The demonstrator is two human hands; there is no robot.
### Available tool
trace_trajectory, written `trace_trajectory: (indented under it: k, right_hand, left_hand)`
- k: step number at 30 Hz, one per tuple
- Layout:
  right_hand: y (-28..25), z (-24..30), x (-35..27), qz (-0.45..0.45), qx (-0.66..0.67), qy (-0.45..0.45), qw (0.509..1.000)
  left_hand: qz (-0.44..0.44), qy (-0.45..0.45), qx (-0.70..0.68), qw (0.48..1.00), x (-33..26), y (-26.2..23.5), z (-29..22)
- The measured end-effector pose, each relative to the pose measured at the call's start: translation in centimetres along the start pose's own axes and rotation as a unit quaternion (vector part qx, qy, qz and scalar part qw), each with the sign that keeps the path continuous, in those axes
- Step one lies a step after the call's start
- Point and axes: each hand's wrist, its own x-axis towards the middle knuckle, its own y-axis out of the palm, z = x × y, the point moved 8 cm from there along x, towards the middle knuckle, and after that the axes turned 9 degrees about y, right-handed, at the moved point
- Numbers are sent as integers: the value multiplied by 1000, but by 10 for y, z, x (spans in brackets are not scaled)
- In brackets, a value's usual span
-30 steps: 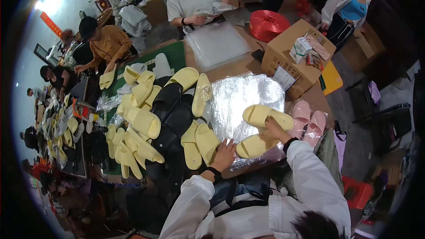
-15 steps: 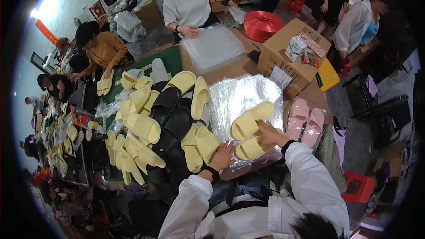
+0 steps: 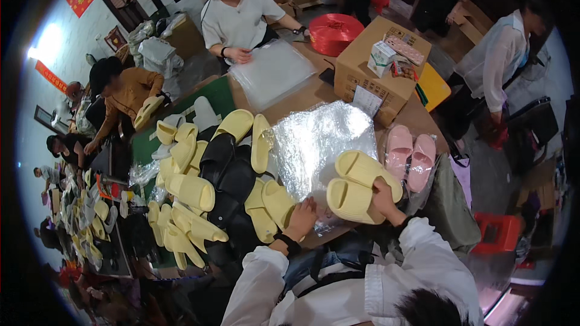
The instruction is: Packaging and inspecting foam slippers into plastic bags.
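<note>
A pair of yellow slippers, side by side, is in my right hand, whose fingers close round their near right side. The pair is over the right part of a stack of shiny clear plastic bags. At the stack's near left edge, my left hand has its fingers drawn together on the plastic; how much plastic is between them is hard to see. Just left of that hand lie more yellow slippers, with black slippers beyond them.
Pink slippers in clear plastic lie on the right. Behind the bags stand a cardboard box and a red roll of strapping. Across the table a person in white handles clear sheets. A red stool stands at the right.
My right hand has lifted the yellow slippers and drawn them together, shifting right. My left hand's fingers went from spread to drawn together at the bag edge. The view has shifted somewhat.
</note>
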Motion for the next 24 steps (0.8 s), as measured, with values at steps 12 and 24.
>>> trace_trajectory:
  k: [12, 24]
  right_hand:
    - [26, 47, -70, 354, 129, 178, 909]
    - [-7, 51, -53, -43, -233, -50, 970]
  left_hand:
    - [-205, -179, -209, 939, 28, -53, 42]
    - [-225, -91, -268, 932, 24, -97, -18]
